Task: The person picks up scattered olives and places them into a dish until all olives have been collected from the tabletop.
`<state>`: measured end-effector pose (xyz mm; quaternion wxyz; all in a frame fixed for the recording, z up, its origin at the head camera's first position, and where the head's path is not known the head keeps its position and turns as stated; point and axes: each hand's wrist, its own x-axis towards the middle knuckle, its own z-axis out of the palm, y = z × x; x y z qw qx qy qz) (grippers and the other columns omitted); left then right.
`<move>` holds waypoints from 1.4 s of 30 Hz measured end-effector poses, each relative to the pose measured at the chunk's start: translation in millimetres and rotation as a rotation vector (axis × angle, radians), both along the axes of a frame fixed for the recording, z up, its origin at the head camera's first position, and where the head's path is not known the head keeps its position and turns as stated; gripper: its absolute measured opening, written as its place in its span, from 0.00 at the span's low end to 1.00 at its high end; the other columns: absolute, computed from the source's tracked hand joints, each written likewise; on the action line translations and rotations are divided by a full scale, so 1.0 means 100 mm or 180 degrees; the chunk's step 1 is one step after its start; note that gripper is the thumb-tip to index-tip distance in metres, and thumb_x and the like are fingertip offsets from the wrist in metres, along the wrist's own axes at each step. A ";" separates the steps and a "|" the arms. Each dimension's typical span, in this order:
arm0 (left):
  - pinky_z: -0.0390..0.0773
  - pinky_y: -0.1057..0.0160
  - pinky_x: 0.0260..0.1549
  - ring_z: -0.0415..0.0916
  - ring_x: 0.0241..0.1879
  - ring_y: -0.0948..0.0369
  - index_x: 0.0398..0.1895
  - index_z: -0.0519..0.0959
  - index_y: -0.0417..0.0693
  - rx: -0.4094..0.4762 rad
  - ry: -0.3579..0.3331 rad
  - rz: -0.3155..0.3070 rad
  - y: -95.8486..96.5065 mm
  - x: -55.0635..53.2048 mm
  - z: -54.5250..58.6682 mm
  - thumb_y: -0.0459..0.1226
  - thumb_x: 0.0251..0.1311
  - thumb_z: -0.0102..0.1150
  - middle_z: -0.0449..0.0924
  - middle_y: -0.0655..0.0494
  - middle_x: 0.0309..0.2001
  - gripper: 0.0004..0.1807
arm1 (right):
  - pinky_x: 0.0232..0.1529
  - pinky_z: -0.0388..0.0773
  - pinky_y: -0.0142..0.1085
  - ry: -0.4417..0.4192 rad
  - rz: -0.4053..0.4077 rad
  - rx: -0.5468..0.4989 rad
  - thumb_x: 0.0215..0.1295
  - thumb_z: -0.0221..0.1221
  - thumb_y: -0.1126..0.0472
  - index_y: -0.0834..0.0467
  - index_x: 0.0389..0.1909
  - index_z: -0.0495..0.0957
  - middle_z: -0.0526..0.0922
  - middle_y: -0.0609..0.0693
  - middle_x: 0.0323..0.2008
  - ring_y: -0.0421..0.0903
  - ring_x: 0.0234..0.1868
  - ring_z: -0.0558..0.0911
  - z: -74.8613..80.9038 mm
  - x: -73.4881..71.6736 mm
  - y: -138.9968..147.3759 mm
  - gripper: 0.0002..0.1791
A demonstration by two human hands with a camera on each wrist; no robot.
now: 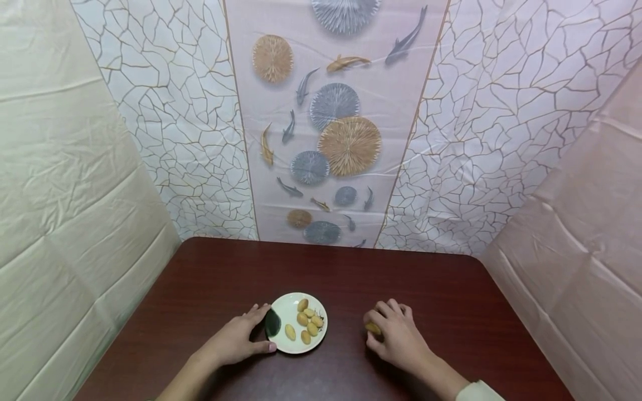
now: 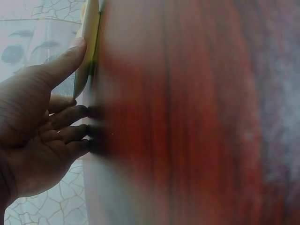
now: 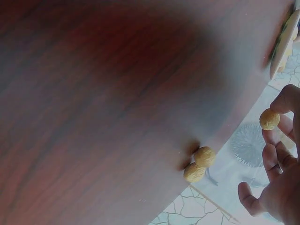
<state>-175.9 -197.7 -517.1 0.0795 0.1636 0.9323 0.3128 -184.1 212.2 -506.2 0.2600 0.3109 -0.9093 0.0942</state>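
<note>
**Yellow fruit (image 1: 373, 328) pinched right, plate (image 1: 288, 309) touched left**

Your right hand (image 1: 396, 335) has its grip closed to the fruit's width, thumb against finger, well apart from the plate. Two more fruits (image 3: 204, 157) sit nearby on the desk (image 1: 225, 278). Your left hand (image 1: 239, 336) is spread at the plate's rim.

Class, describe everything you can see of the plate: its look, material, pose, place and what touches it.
The plate is small, round and pale, with a smooth, slightly glossy surface, perhaps ceramic or plastic. A dark green patch covers part of its left side, and small dark markings show near the right rim. It rests face up on the dark reddish-brown table, holding several yellowish oval pieces mostly toward its right. The left hand touches its left edge with thumb and fingers.
</note>
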 end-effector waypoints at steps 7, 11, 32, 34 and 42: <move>0.65 0.22 0.76 0.60 0.83 0.30 0.87 0.64 0.41 -0.0023 -0.0002 -0.0005 0.00 -0.01 -0.01 0.59 0.62 0.79 0.65 0.33 0.83 0.58 | 0.48 0.80 0.60 0.0033 0.0117 -0.0046 0.48 0.78 0.61 0.45 0.37 0.82 0.76 0.37 0.36 0.41 0.41 0.72 0.02 -0.03 -0.11 0.18; 0.65 0.22 0.76 0.60 0.83 0.30 0.87 0.64 0.42 -0.0038 -0.0006 0.0009 0.00 -0.02 -0.02 0.59 0.62 0.79 0.66 0.34 0.83 0.58 | 0.48 0.80 0.59 0.0022 0.0168 -0.0052 0.49 0.79 0.60 0.45 0.37 0.82 0.78 0.38 0.37 0.42 0.41 0.73 0.02 -0.05 -0.18 0.17; 0.63 0.22 0.77 0.59 0.84 0.30 0.87 0.63 0.40 0.0000 -0.0075 0.0004 0.01 0.01 0.03 0.58 0.63 0.79 0.65 0.34 0.84 0.57 | 0.54 0.79 0.62 -0.0444 0.0312 -0.0013 0.60 0.77 0.58 0.46 0.42 0.87 0.80 0.39 0.41 0.42 0.45 0.73 0.10 -0.06 -0.57 0.11; 0.63 0.22 0.77 0.59 0.84 0.30 0.87 0.63 0.41 0.0003 -0.0085 0.0008 0.01 0.01 0.03 0.58 0.63 0.79 0.65 0.34 0.84 0.57 | 0.54 0.79 0.62 -0.0480 0.0335 -0.0011 0.61 0.76 0.57 0.46 0.43 0.87 0.80 0.39 0.41 0.42 0.45 0.72 0.11 -0.05 -0.60 0.11; 0.63 0.22 0.77 0.58 0.84 0.30 0.87 0.62 0.41 -0.0011 -0.0111 0.0011 0.00 0.00 0.02 0.59 0.64 0.78 0.64 0.35 0.85 0.57 | 0.56 0.78 0.63 -0.0495 0.0390 -0.0058 0.61 0.77 0.58 0.47 0.44 0.89 0.81 0.40 0.41 0.43 0.45 0.72 0.16 -0.06 -0.70 0.12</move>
